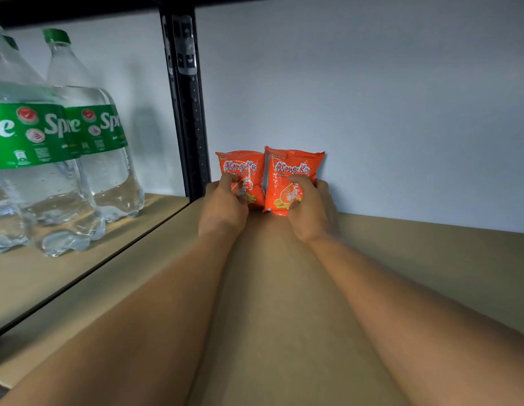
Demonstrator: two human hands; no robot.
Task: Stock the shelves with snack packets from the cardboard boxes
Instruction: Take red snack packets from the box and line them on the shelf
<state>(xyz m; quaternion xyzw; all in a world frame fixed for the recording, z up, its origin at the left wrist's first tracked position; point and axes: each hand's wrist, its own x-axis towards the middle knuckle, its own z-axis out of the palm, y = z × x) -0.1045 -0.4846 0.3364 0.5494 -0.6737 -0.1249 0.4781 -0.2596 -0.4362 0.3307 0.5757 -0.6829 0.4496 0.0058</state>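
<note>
Placing step, I'd say: left hand (224, 205) grips one orange prawn cracker packet (243, 177), right hand (309, 206) grips a second packet (293, 177), both upright against the pale back wall (401, 112). Next up, probably let go and grab more. Brown shelf board (284, 288), Sprite bottles (79, 136) in the neighbouring bay.

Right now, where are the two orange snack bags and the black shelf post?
Left snack bag (240, 167): head view, on its printed name.
Right snack bag (293, 168): head view, on its printed name.
Black shelf post (190, 118): head view, on its middle.
</note>
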